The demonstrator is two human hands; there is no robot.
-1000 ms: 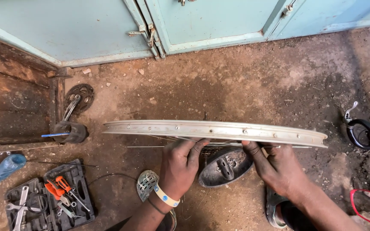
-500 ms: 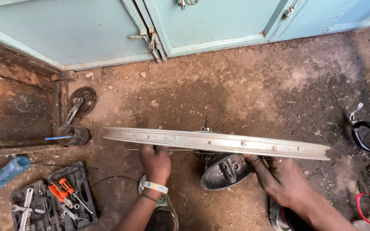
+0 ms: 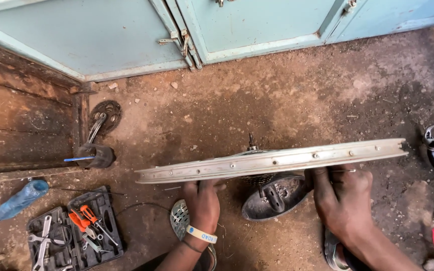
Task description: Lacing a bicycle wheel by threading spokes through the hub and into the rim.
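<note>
Two hands, left hand (image 3: 203, 201) and right hand (image 3: 344, 199), grip one wheel rim (image 3: 272, 161) (edge-on).

both arms reach forward, palms down: left hand (image 3: 203, 200) with fingers curled (a band on its wrist), right hand (image 3: 345, 198) gripping.

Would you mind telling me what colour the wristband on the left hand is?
The wristband is pale yellow with dark lettering, best seen in the head view.
</note>
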